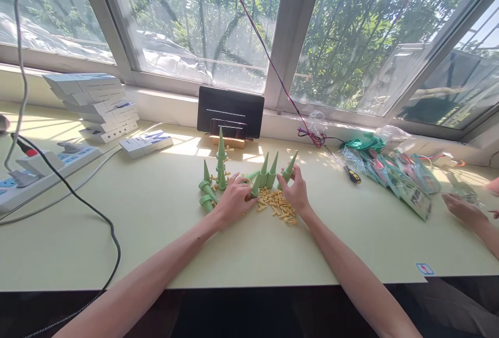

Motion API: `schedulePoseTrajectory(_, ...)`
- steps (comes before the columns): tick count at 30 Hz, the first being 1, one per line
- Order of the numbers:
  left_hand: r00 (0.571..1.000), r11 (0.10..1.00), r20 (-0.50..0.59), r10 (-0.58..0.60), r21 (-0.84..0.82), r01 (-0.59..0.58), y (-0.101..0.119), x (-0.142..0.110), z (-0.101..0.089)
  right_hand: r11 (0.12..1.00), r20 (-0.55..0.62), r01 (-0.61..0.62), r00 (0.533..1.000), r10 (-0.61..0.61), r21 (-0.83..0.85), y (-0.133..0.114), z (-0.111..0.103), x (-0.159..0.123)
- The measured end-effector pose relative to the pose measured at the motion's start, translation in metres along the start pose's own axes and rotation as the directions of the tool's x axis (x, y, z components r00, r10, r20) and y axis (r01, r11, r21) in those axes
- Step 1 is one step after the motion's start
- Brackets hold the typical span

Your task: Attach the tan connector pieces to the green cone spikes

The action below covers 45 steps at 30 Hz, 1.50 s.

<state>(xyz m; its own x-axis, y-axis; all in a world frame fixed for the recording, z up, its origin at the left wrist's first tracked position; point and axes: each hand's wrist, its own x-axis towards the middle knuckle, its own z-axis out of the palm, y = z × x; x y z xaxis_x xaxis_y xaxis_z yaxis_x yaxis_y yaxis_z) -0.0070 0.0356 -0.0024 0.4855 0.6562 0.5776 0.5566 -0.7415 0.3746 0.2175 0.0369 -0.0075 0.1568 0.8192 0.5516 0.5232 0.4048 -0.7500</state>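
My right hand [297, 191] pinches a green pointed cone [290, 165] between thumb and fingers, its tip tilted up to the right. Curled low over the table, my left hand [236, 198] has its fingertips at the base of another small green cone [256, 186]; the grip is partly hidden. Two green cones [262, 169] stand upright between the hands. A loose pile of small tan pegs [277, 204] lies below them. Left of my left hand is a tall stacked green cone piece [221, 153] with tan pegs sticking out, beside more green cone parts [206, 202].
A black tablet [231, 109] with a phone [228, 129] leans on a stand by the window. White boxes [97, 106] and a power strip [50, 171] are left. Plastic bags [405, 182], a yellow-black tool [353, 174] and another person's hand [465, 210] are right.
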Motion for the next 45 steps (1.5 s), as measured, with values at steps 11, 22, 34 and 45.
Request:
schedulePoseTrajectory(11, 1.0, 0.999, 0.017, -0.011, -0.037, 0.012, 0.001, 0.0, -0.001, 0.997, 0.1, -0.062, 0.993, 0.058, 0.043, 0.007, 0.003, -0.001)
schedulePoseTrajectory(22, 0.995, 0.995, -0.089, -0.046, -0.092, 0.038, 0.001, 0.003, -0.008, 0.997, 0.096, -0.075, 0.993, 0.072, 0.027, 0.005, 0.005, -0.001)
schedulePoseTrajectory(34, 0.957, 0.968, -0.139, -0.253, -0.04, 0.25, -0.022, 0.047, -0.02, 0.995, 0.111, -0.09, 0.99, 0.086, 0.032, 0.006, 0.006, 0.0)
schedulePoseTrajectory(45, 0.918, 0.917, 0.012, -0.397, -0.043, 0.397, -0.028, 0.071, 0.003, 0.996, 0.117, -0.08, 0.99, 0.075, 0.04, 0.008, 0.006, 0.0)
